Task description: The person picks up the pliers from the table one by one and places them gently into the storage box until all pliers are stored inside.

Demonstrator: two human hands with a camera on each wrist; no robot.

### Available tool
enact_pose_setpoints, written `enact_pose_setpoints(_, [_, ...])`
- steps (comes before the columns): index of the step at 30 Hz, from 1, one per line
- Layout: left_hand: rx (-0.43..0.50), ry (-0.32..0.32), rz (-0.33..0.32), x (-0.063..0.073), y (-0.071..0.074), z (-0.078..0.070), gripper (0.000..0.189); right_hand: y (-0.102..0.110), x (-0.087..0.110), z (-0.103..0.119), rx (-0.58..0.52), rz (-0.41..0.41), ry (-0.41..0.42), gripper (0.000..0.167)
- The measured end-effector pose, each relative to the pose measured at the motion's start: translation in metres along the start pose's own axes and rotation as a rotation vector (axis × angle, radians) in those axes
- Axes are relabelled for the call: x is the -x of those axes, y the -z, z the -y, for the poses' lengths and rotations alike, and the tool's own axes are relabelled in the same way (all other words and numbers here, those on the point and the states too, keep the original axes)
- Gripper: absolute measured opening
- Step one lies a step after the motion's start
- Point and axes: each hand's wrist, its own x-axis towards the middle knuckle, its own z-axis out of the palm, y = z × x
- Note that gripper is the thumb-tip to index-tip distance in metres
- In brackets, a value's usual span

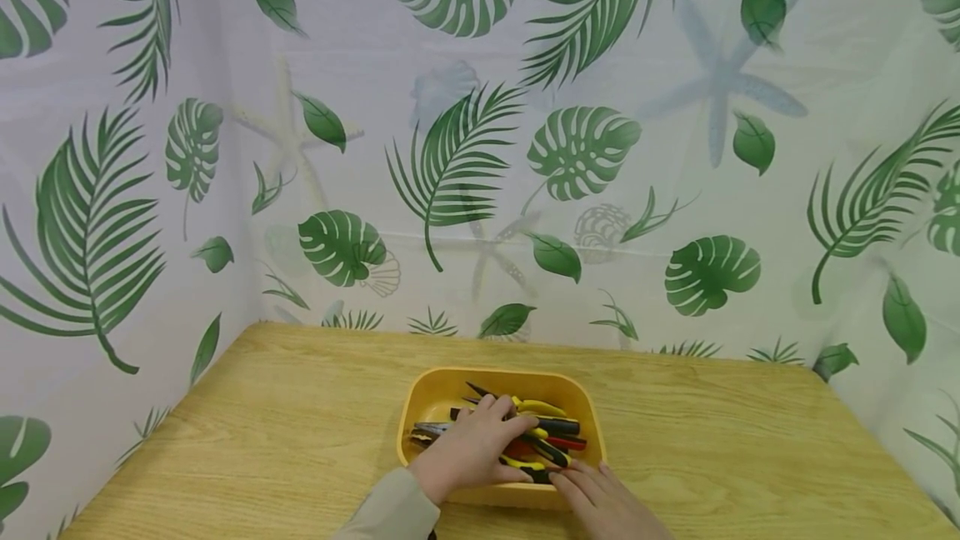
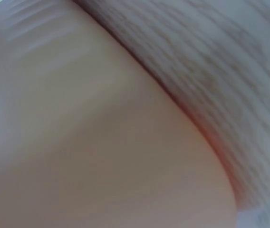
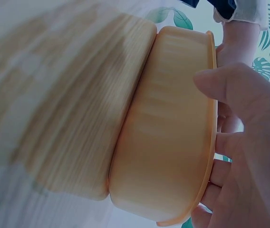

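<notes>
A yellow plastic bin (image 1: pixel 408 407) stands on the table, holding several pliers (image 1: pixel 551 442) with black, yellow and red handles. My left hand (image 1: pixel 476 440) reaches in over the left side of the bin, its fingers and thumb spread across the pliers. Metal jaws show to the left of that hand; its palm covers part of the tools. My right hand (image 1: pixel 603 502) rests at the bin's front right rim with its fingers over the edge. In the right wrist view the thumb of the right hand (image 3: pixel 254 118) lies by the bin's outer wall (image 3: pixel 163 123).
The wood-grain table (image 1: pixel 300 415) extends to both sides of the bin. A white cloth (image 1: pixel 600 290) printed with green leaves hangs behind and at the sides. In the left wrist view the bin's outer wall (image 2: pixel 101 123) fills much of the picture.
</notes>
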Motion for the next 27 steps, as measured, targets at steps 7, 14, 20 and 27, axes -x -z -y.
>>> enact_pose_setpoints(7, [-0.011,-0.009,-0.007,-0.0016,-0.0007,0.0007,0.057,-0.0015,0.0007,0.0002,0.035,-0.048,0.025,0.07])
enact_pose_setpoints(14, [-0.019,-0.008,0.009,-0.0035,-0.0004,0.0013,0.057,-0.0034,0.0014,-0.0007,0.062,-0.078,0.053,0.07])
enact_pose_setpoints(20, [-0.033,-0.028,0.001,-0.0049,0.0,0.0019,0.054,-0.0033,0.0012,-0.0011,0.063,-0.088,0.061,0.07])
enact_pose_setpoints(27, [-0.038,-0.063,-0.003,-0.0061,0.001,0.0019,0.05,-0.0013,0.0002,-0.0017,0.024,-0.038,0.044,0.072])
